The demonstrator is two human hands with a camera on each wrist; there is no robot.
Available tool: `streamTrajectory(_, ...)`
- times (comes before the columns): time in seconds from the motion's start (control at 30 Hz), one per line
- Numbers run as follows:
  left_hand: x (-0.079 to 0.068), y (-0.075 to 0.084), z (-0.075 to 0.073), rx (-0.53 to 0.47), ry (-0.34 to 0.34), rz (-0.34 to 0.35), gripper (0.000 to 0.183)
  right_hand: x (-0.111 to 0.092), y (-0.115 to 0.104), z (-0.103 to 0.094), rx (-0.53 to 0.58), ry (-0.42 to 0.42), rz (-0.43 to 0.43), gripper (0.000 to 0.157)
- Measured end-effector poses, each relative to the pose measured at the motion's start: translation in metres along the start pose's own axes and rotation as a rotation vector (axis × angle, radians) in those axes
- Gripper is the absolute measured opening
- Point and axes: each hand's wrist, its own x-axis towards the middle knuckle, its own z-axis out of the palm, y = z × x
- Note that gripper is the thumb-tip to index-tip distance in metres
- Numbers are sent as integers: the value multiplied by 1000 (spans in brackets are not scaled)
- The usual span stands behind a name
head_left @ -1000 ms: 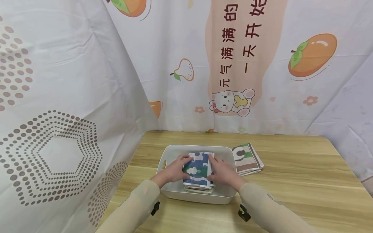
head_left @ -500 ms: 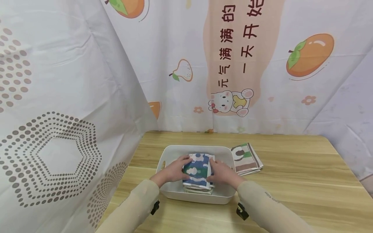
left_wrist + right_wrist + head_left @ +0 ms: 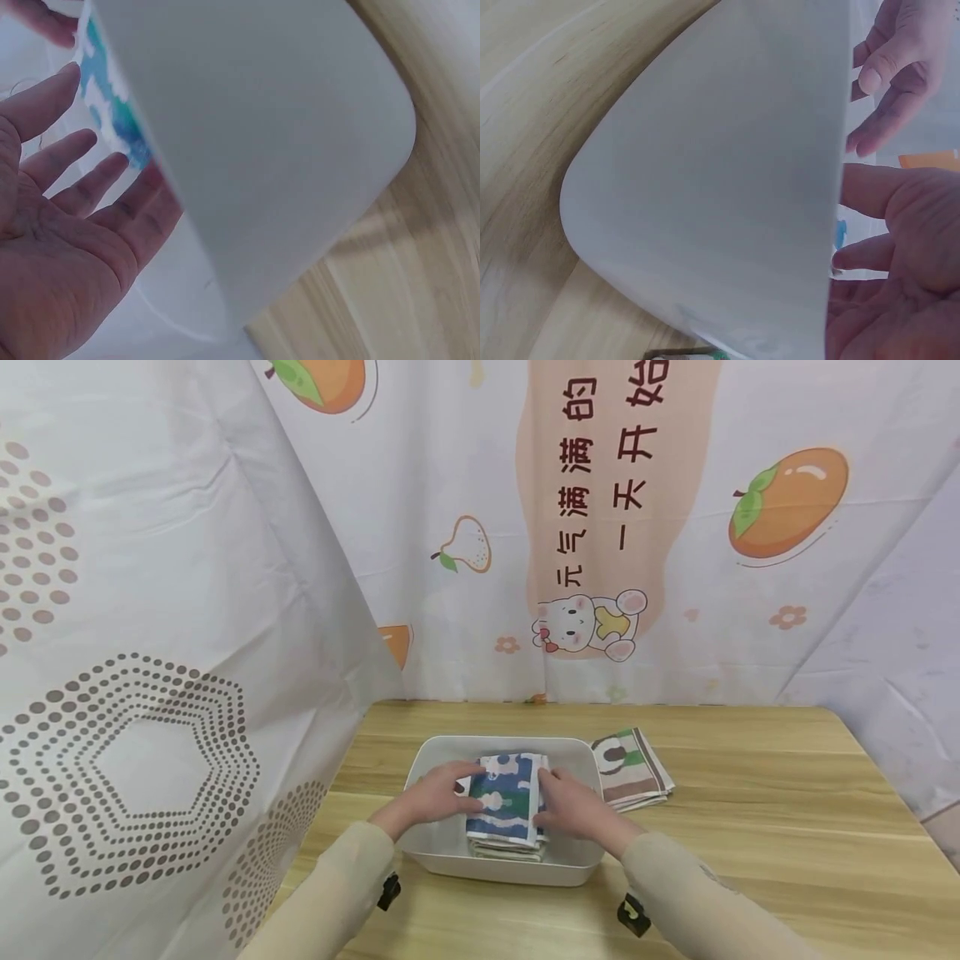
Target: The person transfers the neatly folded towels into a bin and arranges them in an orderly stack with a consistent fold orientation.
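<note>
A white plastic bin (image 3: 495, 874) stands on the table with a stack of folded towels in it. The top towel (image 3: 504, 797) is blue and green with white shapes. My left hand (image 3: 433, 793) reaches over the bin's left side, fingertips right at the towel's left edge. Its fingers are spread and loosely bent in the left wrist view, beside the towel (image 3: 112, 97). My right hand (image 3: 576, 802) lies along the stack's right edge, fingers extended. The bin wall (image 3: 712, 172) hides part of its fingers in the right wrist view.
Another folded towel (image 3: 630, 768), brown, green and white, lies on the wooden table (image 3: 780, 802) against the bin's right side. A printed curtain (image 3: 465, 635) hangs behind the table, and another sheet (image 3: 172, 693) covers the left side.
My left hand has drawn back slightly to the left from the top of the towel. The right hand stays by the stack's right edge. The head view has shifted a little.
</note>
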Motion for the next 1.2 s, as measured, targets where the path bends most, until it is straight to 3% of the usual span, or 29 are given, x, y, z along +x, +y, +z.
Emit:
streamTrajectory(0.1, -3, -1, -8, -13, 37, 6, 57, -5, 4, -5, 23, 36, -14, 73)
streamTrajectory(0.3, -8, -6, -27, -81, 145, -68, 51, -11, 16, -25, 54, 151, -84, 65)
streamTrajectory(0.67, -19, -20, -61, -120, 303, -131, 54, -16, 54, -54, 170, 275, -105, 57)
streamTrajectory(0.97, -28, -37, -70, -91, 428, -141, 56, -19, 84, -60, 243, 300, -93, 61)
streamTrajectory(1.2, -34, -48, -70, -113, 447, -153, 59, -23, 99, -63, 236, 284, -52, 62)
